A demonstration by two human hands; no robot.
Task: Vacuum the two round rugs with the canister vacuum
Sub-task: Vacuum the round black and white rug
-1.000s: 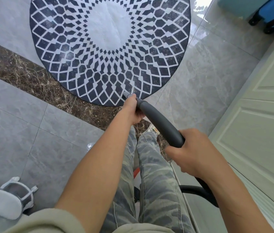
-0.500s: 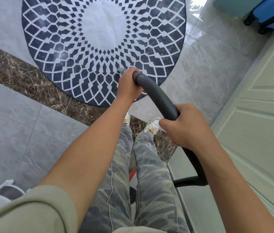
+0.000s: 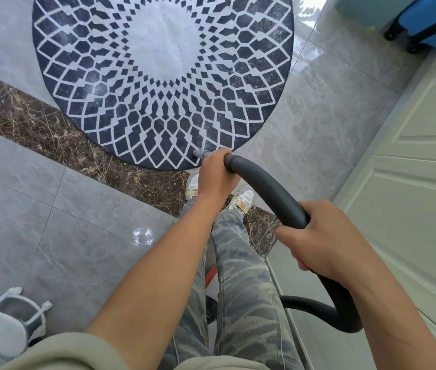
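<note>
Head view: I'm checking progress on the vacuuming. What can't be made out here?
In the head view:
- nozzle: mostly hidden by the left hand; contact with the rug unclear.
- rug: far side cut off by the top edge.
- hose: far end hidden behind the legs.
- second rug: out of frame.

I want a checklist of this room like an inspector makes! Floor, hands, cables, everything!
Surface: grey tiled floor with a brown marble strip.
Job's things: one round rug in view, lying flat; grey nozzle tip at its near edge; dark hose.
Clutter: white and grey object at lower left, unclear what.
Hands: left hand grips the hose end; right hand grips it farther back.
Cables: nothing seen.
Surroundings: blue suitcase, pale panelled door on the right.
</note>
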